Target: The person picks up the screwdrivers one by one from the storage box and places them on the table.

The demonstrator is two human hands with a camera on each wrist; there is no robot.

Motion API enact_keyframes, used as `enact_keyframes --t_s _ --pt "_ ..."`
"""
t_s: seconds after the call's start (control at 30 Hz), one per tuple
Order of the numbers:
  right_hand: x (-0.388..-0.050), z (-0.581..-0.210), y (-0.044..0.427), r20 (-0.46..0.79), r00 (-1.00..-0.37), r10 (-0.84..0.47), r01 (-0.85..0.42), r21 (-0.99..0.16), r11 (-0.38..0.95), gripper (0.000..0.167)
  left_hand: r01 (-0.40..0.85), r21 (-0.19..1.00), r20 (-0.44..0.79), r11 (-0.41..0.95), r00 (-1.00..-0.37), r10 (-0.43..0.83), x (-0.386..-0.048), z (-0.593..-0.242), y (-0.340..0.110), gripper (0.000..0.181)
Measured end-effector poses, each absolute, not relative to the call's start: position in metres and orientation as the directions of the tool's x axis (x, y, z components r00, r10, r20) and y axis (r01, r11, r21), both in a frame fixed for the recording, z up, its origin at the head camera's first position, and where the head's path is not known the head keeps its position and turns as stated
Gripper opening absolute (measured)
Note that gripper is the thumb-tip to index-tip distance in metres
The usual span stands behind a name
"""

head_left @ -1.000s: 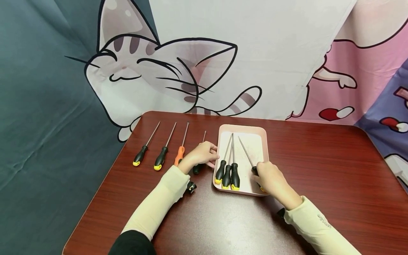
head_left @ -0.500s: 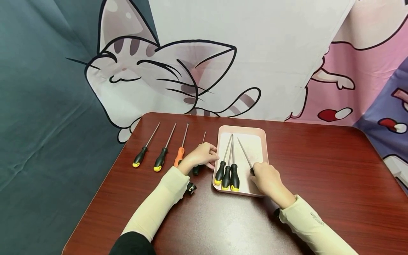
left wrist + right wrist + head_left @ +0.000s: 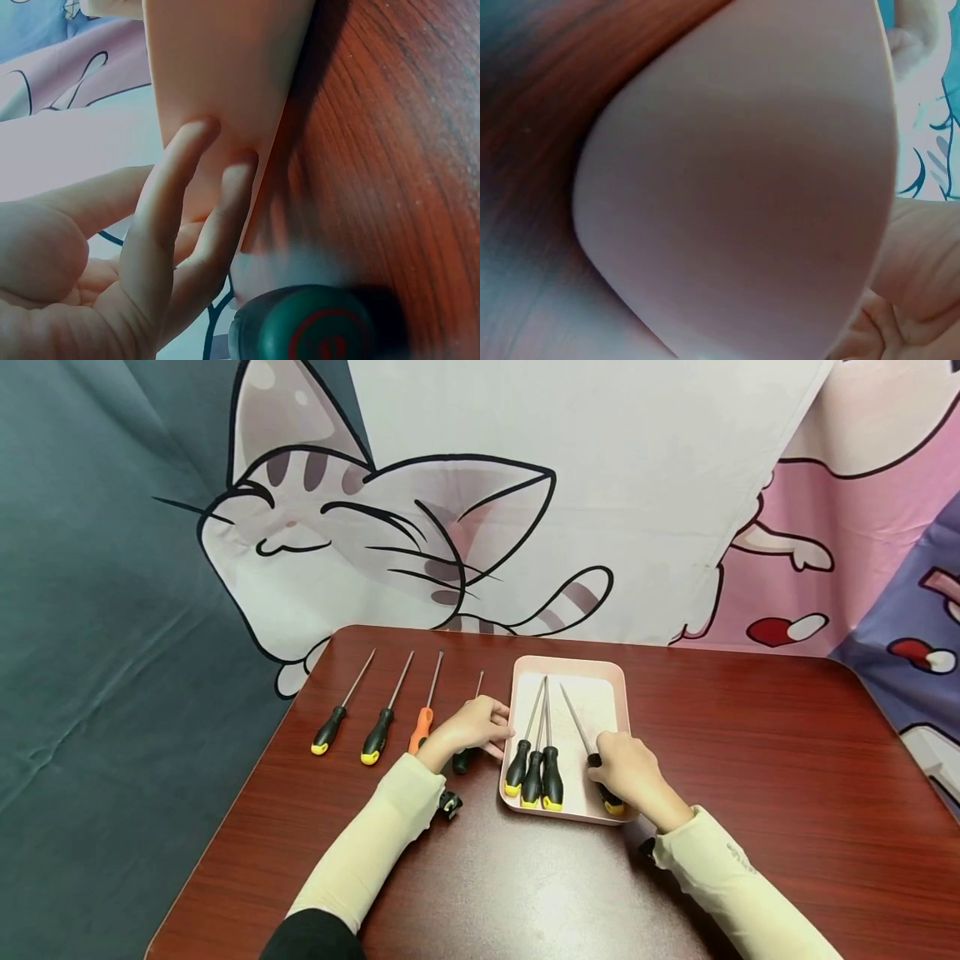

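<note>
Head: right hand (image 3: 628, 770) pinching screwdriver (image 3: 609, 797) within tray (image 3: 572, 665); three black screwdrivers (image 3: 552, 777) left of grip, same tray. Left hand (image 3: 474, 724) at tray's left wall; green screwdriver (image 3: 461, 762) beneath; orange screwdriver (image 3: 423, 723) farther left.
Left wrist: fingers spread, fingertips (image 3: 206, 130) touching tray.
Right wrist: palm (image 3: 930, 251) beyond tray rim, fingertips hidden.

Indoor tabletop space, cartoon backdrop (image 3: 637, 527), table (image 3: 735, 735)
</note>
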State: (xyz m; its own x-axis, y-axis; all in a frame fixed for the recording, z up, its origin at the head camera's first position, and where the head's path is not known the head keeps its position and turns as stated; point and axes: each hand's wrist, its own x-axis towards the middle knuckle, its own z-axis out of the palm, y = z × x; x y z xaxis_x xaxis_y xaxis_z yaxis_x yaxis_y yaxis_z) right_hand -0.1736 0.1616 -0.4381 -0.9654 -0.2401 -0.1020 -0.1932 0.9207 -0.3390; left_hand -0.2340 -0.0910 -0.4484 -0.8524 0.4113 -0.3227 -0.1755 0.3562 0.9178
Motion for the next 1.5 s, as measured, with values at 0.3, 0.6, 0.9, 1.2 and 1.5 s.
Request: enact_keyframes --t_s 0.3,0.6,0.9,1.2,1.5 --pt "-0.186 -0.435 0.175 -0.102 -0.948 -0.301 -0.197 -0.556 0.807 0.024 -0.186 0.917 -0.33 0.353 -0.851 0.408 -0.232 -0.445 -0.092 0.049" --pt "-0.192 -0.434 0.19 -0.23 -0.931 -0.284 0.057 -0.859 0.509 0.025 -0.188 0.916 -0.336 0.355 -0.844 0.418 -0.232 -0.446 -0.093 0.051" --pt "-0.195 -0.436 0.201 -0.301 -0.89 -0.344 0.218 -0.941 0.26 0.035 -0.196 0.912 -0.344 0.359 -0.843 0.413 -0.232 -0.448 -0.094 0.052" --pt "-0.194 -0.435 0.208 -0.339 -0.859 -0.384 0.299 -0.941 0.161 0.033 -0.202 0.914 -0.344 0.352 -0.845 0.409 -0.234 -0.45 -0.093 0.052" --pt "-0.197 -0.435 0.22 -0.338 -0.85 -0.403 0.329 -0.94 0.094 0.013 -0.208 0.914 -0.348 0.349 -0.845 0.406 -0.235 -0.451 -0.094 0.053"
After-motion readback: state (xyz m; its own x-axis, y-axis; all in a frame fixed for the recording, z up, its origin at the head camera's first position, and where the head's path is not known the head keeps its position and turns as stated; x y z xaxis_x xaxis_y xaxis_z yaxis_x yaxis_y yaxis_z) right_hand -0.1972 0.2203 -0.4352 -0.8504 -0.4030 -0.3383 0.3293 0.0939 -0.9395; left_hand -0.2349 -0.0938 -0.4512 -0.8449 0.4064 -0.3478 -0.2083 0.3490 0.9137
